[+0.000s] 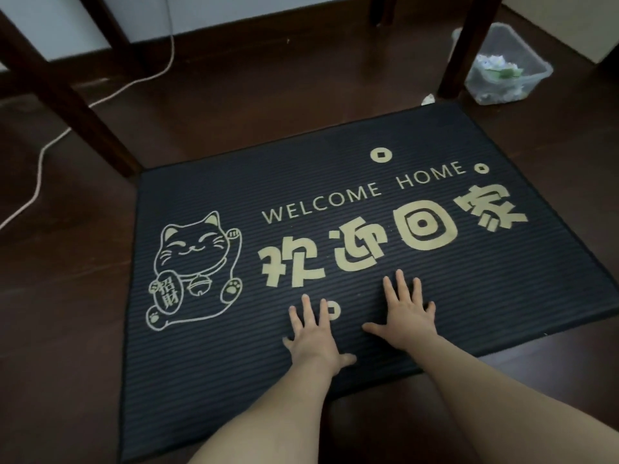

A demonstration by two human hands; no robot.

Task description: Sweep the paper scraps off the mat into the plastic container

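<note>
Though leg [465, 51] hides container [517, 41] corner, L hand [311, 336], R hand [408, 316] flat on mat [469, 279], fingers [400, 283] spread, empty.

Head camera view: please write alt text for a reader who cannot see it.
A left hand and a right hand lie flat, fingers spread, on the near part of a dark mat printed WELCOME HOME. Past its far right corner, a clear plastic container holds paper scraps; one scrap lies on the floor at the mat's edge.

Dark ribbed mat [301, 169] lies flat — paper scraps [495, 70] sit inside the clear container [527, 45].
</note>
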